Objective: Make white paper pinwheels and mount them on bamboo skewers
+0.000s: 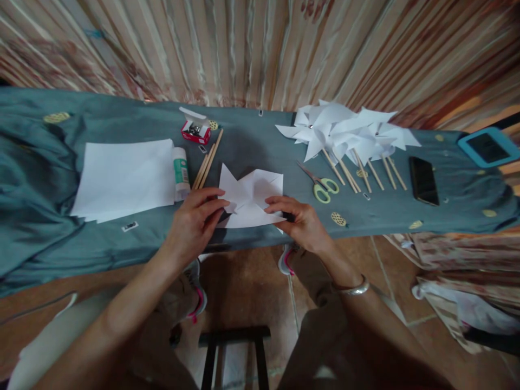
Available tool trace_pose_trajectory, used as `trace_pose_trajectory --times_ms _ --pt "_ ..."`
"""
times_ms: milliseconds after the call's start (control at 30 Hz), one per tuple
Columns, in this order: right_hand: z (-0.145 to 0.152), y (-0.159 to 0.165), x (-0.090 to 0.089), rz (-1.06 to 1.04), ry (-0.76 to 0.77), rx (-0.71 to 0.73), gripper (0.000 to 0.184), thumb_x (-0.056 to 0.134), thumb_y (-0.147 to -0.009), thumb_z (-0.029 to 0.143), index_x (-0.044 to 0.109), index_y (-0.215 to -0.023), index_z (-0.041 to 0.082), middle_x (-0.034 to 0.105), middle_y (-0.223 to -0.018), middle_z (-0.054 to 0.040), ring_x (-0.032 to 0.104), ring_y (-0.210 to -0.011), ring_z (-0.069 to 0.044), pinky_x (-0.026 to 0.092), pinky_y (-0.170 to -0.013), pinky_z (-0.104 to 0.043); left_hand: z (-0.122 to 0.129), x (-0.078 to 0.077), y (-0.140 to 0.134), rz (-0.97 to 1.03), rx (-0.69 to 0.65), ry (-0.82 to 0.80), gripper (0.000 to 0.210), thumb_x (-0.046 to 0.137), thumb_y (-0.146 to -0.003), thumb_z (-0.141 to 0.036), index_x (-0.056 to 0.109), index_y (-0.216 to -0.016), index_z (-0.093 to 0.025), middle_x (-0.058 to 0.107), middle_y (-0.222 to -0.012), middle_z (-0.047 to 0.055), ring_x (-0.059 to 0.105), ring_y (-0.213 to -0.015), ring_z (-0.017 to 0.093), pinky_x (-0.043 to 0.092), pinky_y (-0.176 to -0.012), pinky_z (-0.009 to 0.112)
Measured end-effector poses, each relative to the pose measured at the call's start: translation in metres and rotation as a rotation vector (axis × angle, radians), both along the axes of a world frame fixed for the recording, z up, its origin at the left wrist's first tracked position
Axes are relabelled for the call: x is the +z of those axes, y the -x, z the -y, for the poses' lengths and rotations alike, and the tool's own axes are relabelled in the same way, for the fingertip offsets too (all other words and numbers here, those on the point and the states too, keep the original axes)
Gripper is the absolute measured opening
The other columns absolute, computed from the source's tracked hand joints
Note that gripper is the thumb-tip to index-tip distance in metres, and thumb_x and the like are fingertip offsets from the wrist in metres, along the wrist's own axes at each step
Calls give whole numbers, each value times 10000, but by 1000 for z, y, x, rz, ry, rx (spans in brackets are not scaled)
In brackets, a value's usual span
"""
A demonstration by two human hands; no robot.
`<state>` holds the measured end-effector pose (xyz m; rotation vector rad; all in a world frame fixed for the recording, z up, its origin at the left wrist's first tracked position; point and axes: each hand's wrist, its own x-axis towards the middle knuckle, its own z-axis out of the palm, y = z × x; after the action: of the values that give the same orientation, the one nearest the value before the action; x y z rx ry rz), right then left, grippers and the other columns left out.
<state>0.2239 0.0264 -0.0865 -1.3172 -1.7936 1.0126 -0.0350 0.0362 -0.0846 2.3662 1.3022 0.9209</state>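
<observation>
A white sheet of paper (255,214), cut and partly folded, lies near the front edge of the cloth-covered table. On its left side my left hand (195,219) pinches a flap between thumb and fingers. My right hand (298,219) grips the right edge, with the fingers on top and the thumb near the corner. One pointed flap stands up at the upper left of the paper. Just beyond my left hand lie several wooden sticks (208,160). A glue stick (181,173) with a green label is left of them.
Stacked white sheets (125,179) lie at left, behind them a red box (195,131) of small metal pieces. Green-handled scissors (320,187) are right of my hands. Several paper pinwheels (345,130) on sticks, a black phone (423,180) and a blue-framed device (489,146) lie further right.
</observation>
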Motion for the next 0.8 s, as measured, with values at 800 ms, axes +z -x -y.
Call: trace_pose_trajectory --times_ms 800 --pt "1 -4 7 -79 72 38 237 650 -824 164 743 -998 296 685 -1203 -38 609 -1173 -208 448 -1063 -437 -27 0 -37 -71 -45 122 233 492 -916 -215 698 -1019 -182 696 -975 62 609 -944 214 506 -859 361"
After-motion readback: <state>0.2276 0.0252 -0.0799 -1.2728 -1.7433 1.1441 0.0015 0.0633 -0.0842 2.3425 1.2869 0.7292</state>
